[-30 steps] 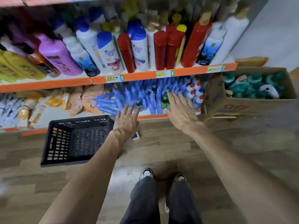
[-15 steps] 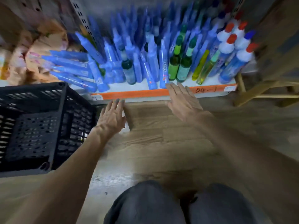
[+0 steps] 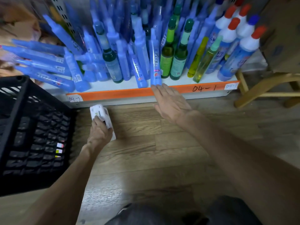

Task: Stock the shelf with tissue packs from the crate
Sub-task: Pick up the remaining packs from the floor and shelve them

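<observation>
the left grip (image 3: 99, 133) is curled round a small white tissue pack (image 3: 99, 113), fingers over its top and thumb on the side toward the right, so it is clamped on the pack. the pack lies low, at floor level just in front of the shelf (image 3: 120, 94) and just beside the near right corner of the black crate (image 3: 29, 120); whether it rests on the wooden floor (image 3: 162, 143) or is held just off it cannot be told. its far end points toward the shelf's orange front strip, close under a small label reading "04-1" (image 3: 74, 99). the right grip (image 3: 170, 103) is spread flat, palm down, fingers straight and apart, holding nothing; its fingertips (image 3: 156, 89) reach the orange strip and meet the base of a tall blue bottle (image 3: 155, 62) that stands at the shelf's front edge. the shelf is crowded with bottles: blue ones upright in the middle and several tipped on their sides at the left (image 3: 40, 62), two green ones (image 3: 168, 59) just right of the blue bottle, thin yellow ones (image 3: 197, 60) beside them, and white ones with red caps (image 3: 248, 44) at the right end. the crate stands on the floor at the left, its inside too dark to read. a cardboard box (image 3: 284, 38) sits on a wooden stool (image 3: 259, 88) right of the shelf. dark trousers (image 3: 178, 213) show at the bottom edge.
</observation>
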A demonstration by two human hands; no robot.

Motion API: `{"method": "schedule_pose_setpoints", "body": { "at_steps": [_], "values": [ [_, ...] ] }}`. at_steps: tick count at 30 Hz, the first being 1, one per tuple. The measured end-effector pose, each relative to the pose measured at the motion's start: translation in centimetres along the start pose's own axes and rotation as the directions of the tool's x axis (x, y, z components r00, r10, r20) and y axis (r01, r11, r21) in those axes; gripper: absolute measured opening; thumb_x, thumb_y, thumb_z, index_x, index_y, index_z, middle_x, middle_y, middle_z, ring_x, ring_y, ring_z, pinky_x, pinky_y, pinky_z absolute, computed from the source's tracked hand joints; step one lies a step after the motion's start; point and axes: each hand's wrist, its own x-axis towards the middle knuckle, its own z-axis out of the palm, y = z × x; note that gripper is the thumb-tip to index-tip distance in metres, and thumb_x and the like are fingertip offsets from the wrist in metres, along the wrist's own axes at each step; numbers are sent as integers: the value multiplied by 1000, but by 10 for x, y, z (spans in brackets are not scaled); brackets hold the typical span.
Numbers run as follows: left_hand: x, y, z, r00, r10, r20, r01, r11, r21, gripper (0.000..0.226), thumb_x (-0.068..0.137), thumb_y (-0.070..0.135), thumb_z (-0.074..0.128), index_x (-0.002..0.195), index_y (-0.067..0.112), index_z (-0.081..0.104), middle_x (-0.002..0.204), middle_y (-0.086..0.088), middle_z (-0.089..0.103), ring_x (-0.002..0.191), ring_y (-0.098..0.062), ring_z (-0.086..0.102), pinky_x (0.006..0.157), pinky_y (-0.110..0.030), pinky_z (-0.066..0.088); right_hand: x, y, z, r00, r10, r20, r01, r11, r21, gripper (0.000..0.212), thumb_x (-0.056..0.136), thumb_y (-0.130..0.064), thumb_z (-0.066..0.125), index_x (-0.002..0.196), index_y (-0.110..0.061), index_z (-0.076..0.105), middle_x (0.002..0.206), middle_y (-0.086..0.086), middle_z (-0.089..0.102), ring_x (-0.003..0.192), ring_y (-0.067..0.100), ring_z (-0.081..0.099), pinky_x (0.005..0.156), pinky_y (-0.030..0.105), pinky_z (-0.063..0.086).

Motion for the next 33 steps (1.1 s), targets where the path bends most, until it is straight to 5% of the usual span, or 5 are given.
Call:
{"method": "schedule_pose_setpoints", "body": {
  "at_steps": [6, 12, 17, 23, 33],
  "values": [
    [-8, 3, 26, 981, 186, 60, -195, 936, 294, 74, 81, 14, 56, 143, -3, 19, 150, -20, 20, 136, -38, 20, 116, -46, 21, -1, 18, 6, 1000, 8, 5, -8, 999, -40, 63, 104, -33, 34, 154, -11, 4, 160, 13, 15, 148, 29, 11, 120, 40, 11],
    [-17, 32, 45, 890, 289, 354, -373, 907, 195, 59, 83, 38, 54, 138, 19, 47, 150, -1, 36, 141, -19, 26, 116, -40, 25, -1, 18, 13, 999, 29, 21, -28, 999, -31, 60, 104, -34, 30, 154, -10, 5, 160, 13, 18, 148, 28, 12, 119, 40, 10],
    [-29, 35, 57, 961, 268, 71, -277, 931, 236, 65, 91, 30, 52, 148, 15, 25, 158, -6, 14, 144, -28, 13, 114, -46, 21, 3, 23, 20, 1000, -5, 21, 6, 999, -50, 60, 104, -35, 29, 154, -10, 5, 160, 13, 17, 148, 28, 11, 120, 40, 9],
    [-16, 25, 57, 991, -46, 124, 21, 980, 200, 91, 94, 49, 48, 150, 5, -9, 158, -16, -14, 144, -44, -3, 116, -60, 10, 8, 23, 27, 1000, 5, 25, -4, 999, -45, 61, 104, -35, 30, 154, -10, 6, 159, 13, 18, 148, 28, 11, 120, 40, 9],
    [-5, 20, 79, 995, 98, 32, -102, 903, 417, 87, 95, 53, 35, 149, 13, -20, 156, -16, -24, 136, -47, 18, 100, -58, 38, 16, 27, 39, 997, 13, 75, -11, 999, -32, 62, 105, -35, 29, 154, -9, 2, 160, 13, 14, 149, 28, 8, 121, 42, 7]
  ]
}}
